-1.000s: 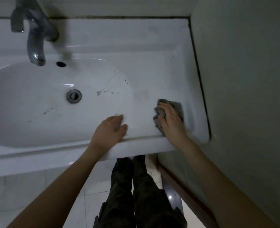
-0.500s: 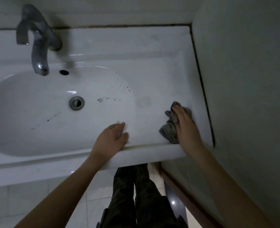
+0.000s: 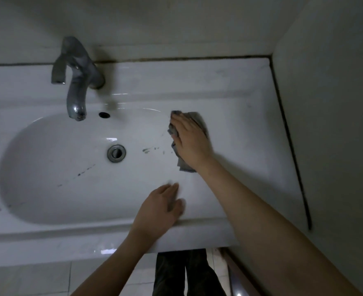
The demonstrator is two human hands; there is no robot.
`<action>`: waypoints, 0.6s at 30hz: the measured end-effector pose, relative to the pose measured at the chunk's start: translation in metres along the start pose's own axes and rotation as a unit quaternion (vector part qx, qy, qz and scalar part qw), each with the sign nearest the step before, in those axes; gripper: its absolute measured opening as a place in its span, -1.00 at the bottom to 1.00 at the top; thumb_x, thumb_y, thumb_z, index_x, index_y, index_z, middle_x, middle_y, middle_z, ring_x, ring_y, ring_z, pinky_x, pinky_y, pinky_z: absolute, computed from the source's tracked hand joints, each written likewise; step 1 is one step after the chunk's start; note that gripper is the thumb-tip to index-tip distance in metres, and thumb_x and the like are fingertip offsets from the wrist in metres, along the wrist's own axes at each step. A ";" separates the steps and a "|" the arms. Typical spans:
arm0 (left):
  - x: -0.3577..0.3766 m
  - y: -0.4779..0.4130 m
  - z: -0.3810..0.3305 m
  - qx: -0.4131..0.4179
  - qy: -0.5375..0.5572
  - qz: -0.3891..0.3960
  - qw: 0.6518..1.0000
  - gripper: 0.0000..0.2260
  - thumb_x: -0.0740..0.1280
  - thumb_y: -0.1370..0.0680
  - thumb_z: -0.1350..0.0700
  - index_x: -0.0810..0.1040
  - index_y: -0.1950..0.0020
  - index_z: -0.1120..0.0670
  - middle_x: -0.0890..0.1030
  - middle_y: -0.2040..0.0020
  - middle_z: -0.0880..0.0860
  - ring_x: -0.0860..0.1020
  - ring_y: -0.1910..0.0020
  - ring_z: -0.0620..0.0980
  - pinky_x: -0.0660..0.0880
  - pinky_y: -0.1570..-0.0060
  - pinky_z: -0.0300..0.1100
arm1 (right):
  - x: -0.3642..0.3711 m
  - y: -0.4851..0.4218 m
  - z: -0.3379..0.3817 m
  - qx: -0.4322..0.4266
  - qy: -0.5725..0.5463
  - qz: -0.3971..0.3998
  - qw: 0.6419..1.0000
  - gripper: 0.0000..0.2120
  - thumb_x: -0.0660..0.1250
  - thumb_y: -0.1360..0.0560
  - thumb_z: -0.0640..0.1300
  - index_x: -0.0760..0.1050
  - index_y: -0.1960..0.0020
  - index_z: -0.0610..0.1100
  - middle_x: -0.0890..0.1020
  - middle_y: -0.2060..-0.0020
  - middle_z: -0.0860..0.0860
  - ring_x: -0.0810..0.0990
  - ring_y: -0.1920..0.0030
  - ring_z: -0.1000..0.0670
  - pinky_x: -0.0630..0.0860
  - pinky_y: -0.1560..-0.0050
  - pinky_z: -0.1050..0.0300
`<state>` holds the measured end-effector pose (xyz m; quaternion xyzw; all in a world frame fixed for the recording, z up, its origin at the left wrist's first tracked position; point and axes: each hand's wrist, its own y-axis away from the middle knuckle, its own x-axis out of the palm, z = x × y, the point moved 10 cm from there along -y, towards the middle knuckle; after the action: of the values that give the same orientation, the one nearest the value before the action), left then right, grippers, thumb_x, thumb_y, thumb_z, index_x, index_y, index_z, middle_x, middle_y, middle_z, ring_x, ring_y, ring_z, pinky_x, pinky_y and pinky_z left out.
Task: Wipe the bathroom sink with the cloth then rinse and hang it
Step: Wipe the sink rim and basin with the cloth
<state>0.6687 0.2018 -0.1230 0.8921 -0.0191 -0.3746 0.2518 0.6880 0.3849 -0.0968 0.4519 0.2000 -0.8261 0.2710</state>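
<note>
— On the right rim of the white ceramic sink (image 3: 229,116)?
— Right hand (image 3: 190,138) flat, pressing the crumpled grey cloth (image 3: 194,118) down.
— Left hand (image 3: 158,212)?
— Fingers spread, resting on the near edge.

crumpled grey fabric cloth (image 3: 194,121): bunched, pressed flat on the basin's right rim, partly hidden | white glossy ceramic bathroom sink (image 3: 229,99): oval bowl, dark smudges on the bowl's right slope and front-left rim, round metal drain at centre
</note>
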 end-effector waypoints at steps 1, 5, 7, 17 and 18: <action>-0.001 0.000 0.000 -0.001 0.000 0.001 1.000 -0.49 0.21 -0.56 -0.13 0.40 -0.46 0.05 0.43 -0.45 0.03 0.39 -0.42 -0.03 0.30 -0.36 -0.21 | 0.002 0.002 0.006 -0.035 -0.011 0.014 0.999 -0.67 0.14 -0.56 -0.16 0.50 -0.24 -0.25 0.55 -0.27 -0.13 0.47 -0.31 -0.13 0.29 -0.40 0.04; -0.005 0.002 -0.002 -0.007 -0.005 0.007 1.000 -0.47 0.18 -0.54 -0.16 0.41 -0.45 0.06 0.45 -0.44 0.02 0.40 -0.41 -0.03 0.27 -0.29 -0.31 | 0.007 0.038 0.017 -0.094 -0.076 0.126 0.985 -0.70 0.29 -0.48 -0.28 0.50 -0.21 -0.24 0.58 -0.18 -0.14 0.54 -0.18 -0.14 0.44 -0.24 -0.06; -0.006 0.003 -0.003 -0.007 -0.003 0.004 1.000 -0.47 0.18 -0.53 -0.15 0.42 -0.44 0.06 0.46 -0.43 0.02 0.41 -0.40 -0.03 0.24 -0.26 -0.34 | -0.004 0.068 0.004 -0.053 -0.108 0.100 0.988 -0.70 0.26 -0.53 -0.25 0.48 -0.25 -0.22 0.56 -0.22 -0.11 0.51 -0.22 -0.06 0.36 -0.35 0.09; -0.004 0.003 0.004 -0.019 0.012 -0.011 1.000 -0.31 0.08 -0.40 -0.36 0.45 -0.42 -0.04 0.44 -0.44 -0.06 0.37 -0.43 -0.15 0.16 -0.31 -0.43 | -0.077 0.078 -0.120 0.239 -0.040 -0.192 0.951 -0.56 0.30 -0.54 -0.19 0.36 -0.40 -0.24 0.45 -0.37 -0.13 0.41 -0.38 -0.09 0.27 -0.45 0.04; -0.004 0.001 0.006 -0.019 0.016 -0.018 1.000 -0.31 0.09 -0.38 -0.36 0.46 -0.41 -0.06 0.44 -0.44 -0.08 0.36 -0.43 -0.17 0.15 -0.31 -0.45 | -0.082 0.062 -0.130 0.250 -0.032 -0.206 0.945 -0.57 0.30 -0.54 -0.18 0.37 -0.38 -0.25 0.48 -0.34 -0.15 0.45 -0.34 -0.10 0.32 -0.42 0.04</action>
<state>0.6617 0.1987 -0.1232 0.8931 0.0082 -0.3652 0.2626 0.8466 0.4340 -0.0984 0.4272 0.0672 -0.9014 -0.0209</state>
